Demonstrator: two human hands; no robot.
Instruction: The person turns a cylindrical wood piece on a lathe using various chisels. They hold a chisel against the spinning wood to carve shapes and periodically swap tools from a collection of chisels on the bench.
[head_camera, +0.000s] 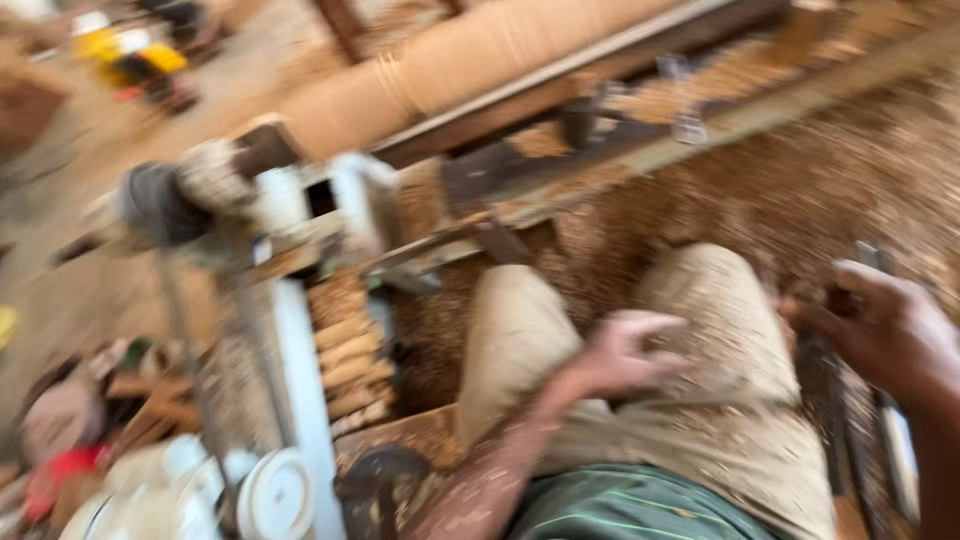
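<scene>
The view is blurred by motion. My left hand (625, 355) hovers over my left thigh in beige trousers (520, 340), fingers loosely apart with nothing in them. At the right edge, my right hand (885, 330) is closed around a long dark metal tool (885, 440) that runs down beside my right leg. A long round wooden workpiece (480, 60) lies on a lathe across the top of the view, beyond my knees.
The lathe's metal bed rail (700, 130) runs diagonally, with a white headstock (340, 200) and a grey pulley (155, 205) at left. Wood shavings (850, 170) cover the ground. A white disc (275, 495) and clutter sit lower left, and a yellow object (130, 55) upper left.
</scene>
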